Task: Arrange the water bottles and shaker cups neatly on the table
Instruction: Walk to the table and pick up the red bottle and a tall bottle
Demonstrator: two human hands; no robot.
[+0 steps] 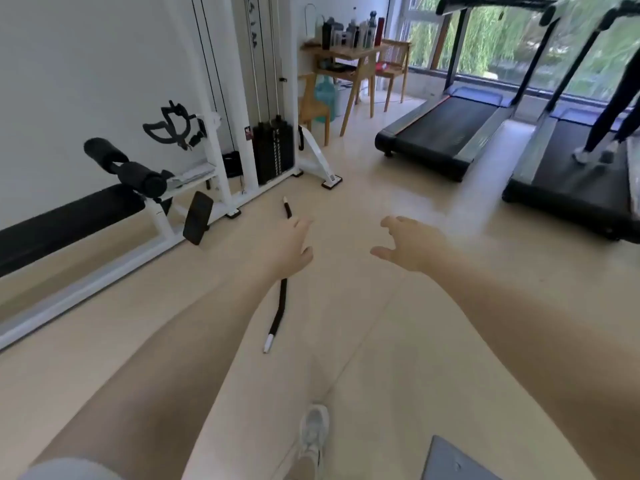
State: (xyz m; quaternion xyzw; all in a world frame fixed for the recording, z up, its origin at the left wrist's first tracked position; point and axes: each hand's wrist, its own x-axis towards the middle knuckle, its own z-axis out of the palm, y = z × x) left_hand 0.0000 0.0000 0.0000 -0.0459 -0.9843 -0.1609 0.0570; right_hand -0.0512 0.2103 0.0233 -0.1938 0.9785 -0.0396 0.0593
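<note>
Far across the room a wooden table [356, 51] carries several water bottles and shaker cups [349, 31] crowded together, mostly black, grey and clear, with one red bottle [380, 31] at the right end. My left hand [289, 245] and my right hand [410, 244] are stretched out in front of me over the floor, far from the table. Both hold nothing; the fingers are apart and slightly curled.
A black bar [281, 299] lies on the floor under my left hand. A white cable machine [242, 98] and bench [69, 220] stand at left. Two treadmills [446, 133] are at right, a person's legs [606, 126] on the farther one. Wooden chairs [393, 64] flank the table.
</note>
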